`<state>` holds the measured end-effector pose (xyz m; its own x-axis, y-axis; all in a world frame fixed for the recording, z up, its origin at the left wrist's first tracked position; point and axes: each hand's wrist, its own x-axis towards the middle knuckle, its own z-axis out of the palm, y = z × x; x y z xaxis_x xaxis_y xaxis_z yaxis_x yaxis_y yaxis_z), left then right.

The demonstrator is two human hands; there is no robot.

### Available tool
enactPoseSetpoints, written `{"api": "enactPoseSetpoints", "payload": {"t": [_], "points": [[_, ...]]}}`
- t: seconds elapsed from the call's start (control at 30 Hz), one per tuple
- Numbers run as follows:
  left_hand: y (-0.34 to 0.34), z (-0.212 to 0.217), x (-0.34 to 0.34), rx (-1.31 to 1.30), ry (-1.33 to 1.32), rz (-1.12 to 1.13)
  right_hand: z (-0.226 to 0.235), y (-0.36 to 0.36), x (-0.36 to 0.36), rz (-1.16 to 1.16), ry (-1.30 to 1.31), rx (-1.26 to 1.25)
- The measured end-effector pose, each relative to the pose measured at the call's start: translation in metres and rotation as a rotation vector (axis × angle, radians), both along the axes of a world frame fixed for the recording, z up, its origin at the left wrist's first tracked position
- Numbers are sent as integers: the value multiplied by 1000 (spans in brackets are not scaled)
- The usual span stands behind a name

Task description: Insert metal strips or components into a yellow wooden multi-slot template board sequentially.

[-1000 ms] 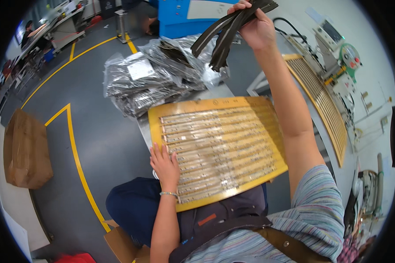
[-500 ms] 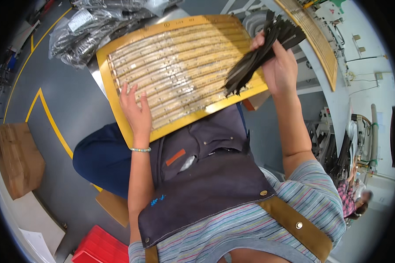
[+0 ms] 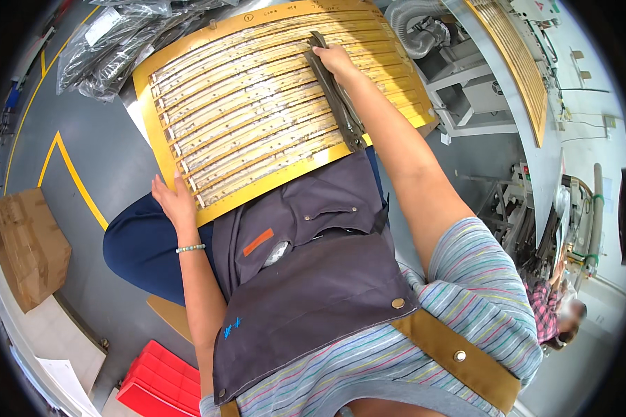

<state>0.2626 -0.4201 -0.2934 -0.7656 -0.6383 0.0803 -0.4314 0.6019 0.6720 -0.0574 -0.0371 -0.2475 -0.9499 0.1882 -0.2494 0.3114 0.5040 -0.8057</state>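
A yellow board (image 3: pixel 257 199) with long parallel slots lies tilted before me, just above my lap. My left hand (image 3: pixel 177 203) rests at its lower left corner, fingers apart, nothing held. Over the right half of the board, my right hand (image 3: pixel 335 61) is closed round the upper end of a bundle of dark zippers (image 3: pixel 336 101). The bundle hangs down across the slots to the board's near edge. My forearm covers part of its right side, and the fingertips are partly hidden.
Clear plastic bags of dark items (image 3: pixel 111 52) lie beyond the board's left. A cardboard box (image 3: pixel 31 247) and red crate (image 3: pixel 161 381) stand at left. On the right are a grey machine frame (image 3: pixel 469 104), another slotted board (image 3: pixel 518 69) and, farther off, a seated person (image 3: pixel 546 313).
My right hand has brought the bundle left and down onto the board, from raised at the right. My left hand has slid from the board's surface to its lower left corner.
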Motion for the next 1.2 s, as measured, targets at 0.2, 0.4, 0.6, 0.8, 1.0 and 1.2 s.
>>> {"api": "enactPoseSetpoints", "payload": {"t": [0.2, 0.4, 0.6, 0.8, 1.0, 1.2], "points": [[9, 17, 2, 202, -77, 18, 6, 68, 24, 29, 374, 115], [15, 21, 2, 178, -67, 90, 19, 91, 57, 121, 38, -96], [7, 15, 0, 270, -41, 35, 37, 52, 11, 279, 234, 145], [-4, 52, 13, 45, 80, 40, 91, 42, 44, 723, -40, 624], [22, 99, 15, 423, 280, -171, 42, 50, 97, 447, 217, 588], [85, 124, 6, 512, 146, -386, 5, 79, 98, 206, 189, -18]]}}
